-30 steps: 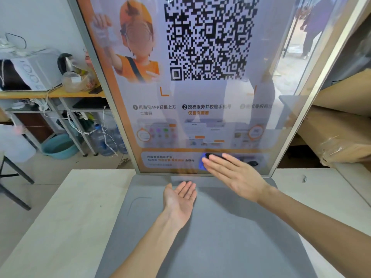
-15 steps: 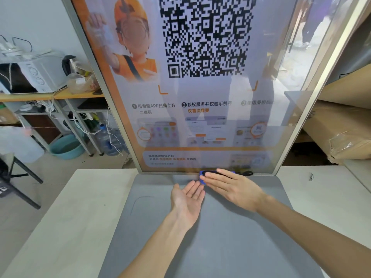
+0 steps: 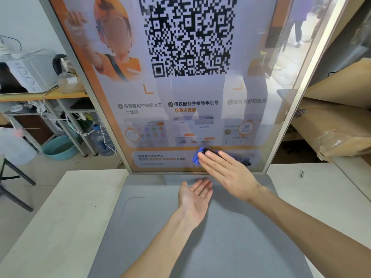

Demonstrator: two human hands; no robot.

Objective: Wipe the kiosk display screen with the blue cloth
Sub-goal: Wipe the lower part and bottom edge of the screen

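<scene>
The kiosk display screen (image 3: 190,87) stands upright ahead, showing a QR code, a cartoon figure and orange panels. My right hand (image 3: 226,173) presses flat with straight fingers against the screen's bottom strip, and the blue cloth (image 3: 196,157) peeks out from under its fingertips. Most of the cloth is hidden by the hand. My left hand (image 3: 194,195) is held palm up with relaxed fingers over the grey kiosk base (image 3: 200,237), just below the screen's lower edge, holding nothing.
The kiosk base sits on a pale table (image 3: 60,217). Left of the screen are shelves (image 3: 40,97) with appliances, cables and a teal basin (image 3: 60,147). Wrapped cardboard boxes (image 3: 331,127) lie on the right.
My right hand with the cloth slid down to the screen's bottom edge, then back up onto the lower strip. The left hand stayed palm up below it.
</scene>
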